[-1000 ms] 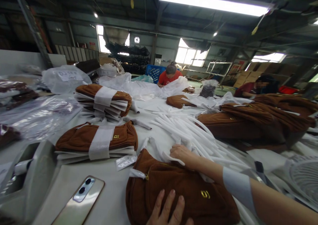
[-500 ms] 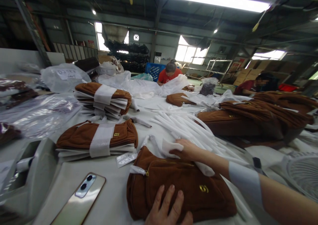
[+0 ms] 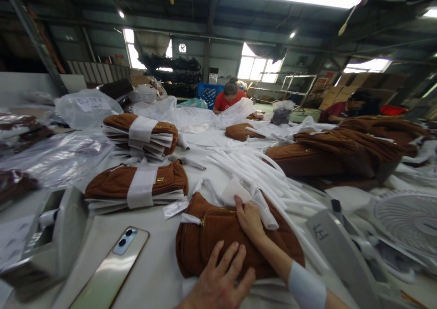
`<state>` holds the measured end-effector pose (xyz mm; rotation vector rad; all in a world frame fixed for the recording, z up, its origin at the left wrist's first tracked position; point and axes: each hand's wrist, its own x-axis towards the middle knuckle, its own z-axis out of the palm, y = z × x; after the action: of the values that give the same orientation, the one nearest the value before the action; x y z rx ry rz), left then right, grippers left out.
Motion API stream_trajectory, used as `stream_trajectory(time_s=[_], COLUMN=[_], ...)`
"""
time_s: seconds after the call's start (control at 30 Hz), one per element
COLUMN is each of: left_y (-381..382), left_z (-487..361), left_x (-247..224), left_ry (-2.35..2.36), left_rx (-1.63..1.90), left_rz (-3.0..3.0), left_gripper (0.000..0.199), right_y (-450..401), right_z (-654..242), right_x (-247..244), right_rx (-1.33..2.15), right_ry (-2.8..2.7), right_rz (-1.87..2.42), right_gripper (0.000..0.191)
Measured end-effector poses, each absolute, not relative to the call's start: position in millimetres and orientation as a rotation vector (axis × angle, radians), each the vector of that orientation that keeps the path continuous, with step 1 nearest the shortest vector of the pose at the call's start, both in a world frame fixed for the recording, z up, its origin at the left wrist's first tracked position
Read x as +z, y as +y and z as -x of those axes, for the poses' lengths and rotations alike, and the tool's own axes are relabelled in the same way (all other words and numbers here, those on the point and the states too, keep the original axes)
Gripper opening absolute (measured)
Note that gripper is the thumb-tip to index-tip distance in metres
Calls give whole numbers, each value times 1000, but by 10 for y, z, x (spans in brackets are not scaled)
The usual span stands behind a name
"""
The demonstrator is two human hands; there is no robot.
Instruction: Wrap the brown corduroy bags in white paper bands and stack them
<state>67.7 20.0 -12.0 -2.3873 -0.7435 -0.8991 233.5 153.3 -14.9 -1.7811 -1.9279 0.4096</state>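
Note:
A brown corduroy bag (image 3: 218,227) lies in front of me, with a gold zipper and a white-wrapped pull at its left end. My left hand (image 3: 221,272) rests on its near face, fingers spread and pressing flat. My right hand (image 3: 249,218) is over the bag's top edge, its fingers closed on a thin white foam sheet (image 3: 235,191); the thumb is hidden. A rolled white piece (image 3: 268,213) lies across the bag just right of that hand. Left of the bag are a clear plastic packet (image 3: 175,207) and a brown bag with a white band (image 3: 170,179).
A phone (image 3: 111,268) lies at the front left beside a grey tape dispenser (image 3: 68,240). Another dispenser (image 3: 337,254) and a white fan (image 3: 403,222) stand at right. White strips (image 3: 246,163) and piled brown bags (image 3: 341,154) lie beyond. Two people work across the table.
My right hand has come nearer and turned fingers-up over the bag, still with the white sheet. My left hand stays on the bag's face. The view has shifted slightly, showing the right dispenser.

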Motion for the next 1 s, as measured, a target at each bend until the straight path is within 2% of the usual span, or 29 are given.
stream_trajectory(time_s=[0.1,0.27,0.3,0.4,0.57,0.87,1.0], left_y=[145,345,444,788,1137,1301,1332], left_z=[-732,-995,-1052,-1179,-1227,-1209,-1223], left_x=[-116,134,224,444,449,395,407], left_ry=[-804,-1336,-1482,-1693,-1700,-1772,-1776], left_rx=[-892,-677,-582,-312,-139,26,36], left_rz=[2483,2668,2669,2637,2673,2725,2733], left_gripper=[29,6,8,33,36,52,53], right_y=[1484,1485,1485,1498,1569,1778,1910], right_z=[-2291,-2270,-2276,-2309,-2376,-2434,-2464], right_x=[-233,-227,-226,-232,-236,-158,-98], right_rx=[290,291,298,323,356,425,424], right_ry=[-1767,-1727,-1728,-1729,-1702,-1798,-1778], right_rz=[1857,1810,1797,1772,1789,1751,1748], right_gripper=[56,56,55,52,53,40,41])
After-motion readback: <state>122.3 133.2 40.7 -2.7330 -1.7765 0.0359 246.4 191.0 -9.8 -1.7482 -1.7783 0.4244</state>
